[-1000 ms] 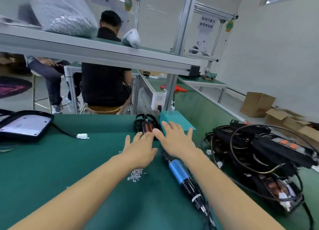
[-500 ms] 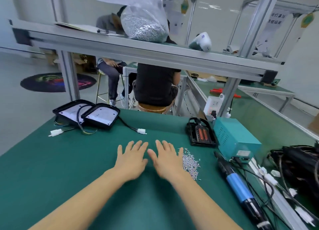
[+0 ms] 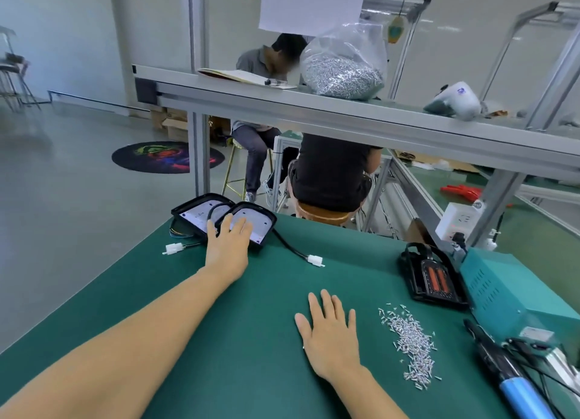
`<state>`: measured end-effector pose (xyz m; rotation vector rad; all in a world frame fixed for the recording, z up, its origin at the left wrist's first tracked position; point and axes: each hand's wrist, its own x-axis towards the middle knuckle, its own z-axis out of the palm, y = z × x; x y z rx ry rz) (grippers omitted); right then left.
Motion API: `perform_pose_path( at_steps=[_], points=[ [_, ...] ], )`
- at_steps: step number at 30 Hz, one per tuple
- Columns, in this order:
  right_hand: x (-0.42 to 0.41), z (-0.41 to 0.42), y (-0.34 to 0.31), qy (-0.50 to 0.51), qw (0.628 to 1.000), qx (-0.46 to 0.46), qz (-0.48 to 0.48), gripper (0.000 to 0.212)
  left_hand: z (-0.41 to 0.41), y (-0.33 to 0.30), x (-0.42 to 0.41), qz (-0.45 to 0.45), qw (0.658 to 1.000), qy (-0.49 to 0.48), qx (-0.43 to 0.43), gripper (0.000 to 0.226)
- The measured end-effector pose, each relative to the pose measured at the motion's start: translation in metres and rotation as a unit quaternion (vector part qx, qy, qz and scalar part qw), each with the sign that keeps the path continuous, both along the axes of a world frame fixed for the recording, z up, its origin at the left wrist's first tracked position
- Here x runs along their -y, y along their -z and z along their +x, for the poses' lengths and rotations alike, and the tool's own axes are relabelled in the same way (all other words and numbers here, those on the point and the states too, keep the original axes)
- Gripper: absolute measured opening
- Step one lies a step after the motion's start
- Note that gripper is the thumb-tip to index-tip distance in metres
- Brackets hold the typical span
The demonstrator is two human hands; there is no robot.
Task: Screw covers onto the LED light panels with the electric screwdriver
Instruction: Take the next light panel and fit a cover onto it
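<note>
The left hand (image 3: 228,249) lies flat, fingers straight, on the nearer LED panel (image 3: 251,222) at the counter's (image 3: 157,308) far edge; the right hand (image 3: 329,337) rests open on the counter, holding nothing. Screws (image 3: 411,343) are piled just right of it, the electric screwdriver (image 3: 514,387) further right. The panel looks light and rigid, probably best gripped by its black rim, minding the trailing cable (image 3: 292,249).

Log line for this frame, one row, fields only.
left hand: open, reaching onto near panel | right hand: open, flat on mat | screws: loose pile | screwdriver: untouched
</note>
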<state>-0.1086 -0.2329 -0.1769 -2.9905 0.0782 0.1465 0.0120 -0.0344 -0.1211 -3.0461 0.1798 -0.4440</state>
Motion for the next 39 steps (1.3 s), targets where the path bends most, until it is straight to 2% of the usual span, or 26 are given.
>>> perform_pose_path(
  at_steps=[3,6,11,15,18,24,26,29,32,34,36,37,39],
  points=[
    [0.000,0.000,0.001,0.001,1.000,0.002,-0.001,0.062,0.015,0.002,-0.009,0.009,0.999,-0.006,-0.041,0.057],
    [0.001,-0.001,0.002,0.001,1.000,0.008,-0.002,0.062,0.023,0.009,-0.012,-0.035,0.998,0.004,-0.055,0.046],
    [0.001,0.000,0.002,0.001,1.000,0.008,0.004,0.062,0.031,0.009,-0.013,-0.132,0.991,0.017,-0.002,0.030],
    [0.001,0.000,0.002,0.003,1.000,0.010,0.004,0.062,0.030,0.005,-0.013,-0.129,0.990,0.042,0.038,0.025],
    [0.002,0.000,0.003,0.001,1.000,0.015,0.009,0.062,0.018,0.008,-0.007,-0.164,0.979,0.092,0.085,0.021],
    [0.003,-0.002,-0.004,-0.013,0.999,0.016,0.026,0.060,-0.040,0.015,0.009,-0.197,0.960,0.146,0.135,0.011],
    [0.003,-0.007,-0.005,-0.041,0.997,0.029,0.058,0.058,-0.062,0.016,0.012,-0.213,0.953,0.157,0.150,0.013],
    [0.009,-0.023,-0.001,-0.120,0.990,0.067,0.023,0.050,-0.088,0.018,0.016,-0.240,0.943,0.160,0.164,0.017],
    [0.029,-0.032,-0.006,-0.053,0.993,0.105,-0.008,0.043,-0.107,0.021,0.023,-0.264,0.937,0.162,0.160,0.017],
    [0.042,-0.032,-0.016,0.021,0.990,0.133,-0.044,0.060,-0.119,0.024,0.030,-0.276,0.934,0.168,0.155,0.021],
    [0.046,-0.028,-0.024,0.047,0.984,0.174,-0.002,0.057,-0.130,0.026,0.040,-0.284,0.930,0.180,0.150,0.021],
    [0.044,-0.026,-0.028,0.048,0.979,0.189,0.053,0.048,-0.135,0.026,0.045,-0.285,0.929,0.187,0.145,0.021],
    [0.031,-0.023,-0.039,0.062,0.964,0.153,0.206,0.030,-0.146,0.025,0.056,-0.282,0.929,0.198,0.135,0.022]
  ],
)
